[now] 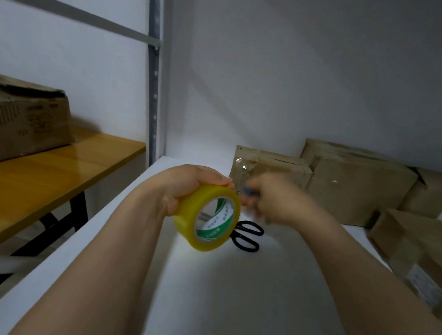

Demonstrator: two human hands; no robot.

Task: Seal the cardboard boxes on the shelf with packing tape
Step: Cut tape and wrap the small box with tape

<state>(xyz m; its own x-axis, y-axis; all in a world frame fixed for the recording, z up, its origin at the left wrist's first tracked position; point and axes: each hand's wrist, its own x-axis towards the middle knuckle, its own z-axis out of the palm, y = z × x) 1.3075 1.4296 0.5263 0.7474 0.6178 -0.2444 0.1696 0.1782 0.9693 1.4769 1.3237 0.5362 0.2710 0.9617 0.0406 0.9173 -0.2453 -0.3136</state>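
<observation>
The tape roll (183, 226), round, shiny and yellow, is gripped in my left hand (184, 188) and hides the blades of the black scissors (248, 239), while my right hand (275, 200) is too blurry to tell its fingers.

glossy yellow table (55, 175) (left), grey upright (153, 69)

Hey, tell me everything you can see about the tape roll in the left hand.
The yellowish translucent packing tape roll has a white inner core printed in green. The left hand grips its top, fingers curled over the rim. It hangs tilted, hole toward the camera, above the white shelf, partly hiding black-handled scissors.
</observation>
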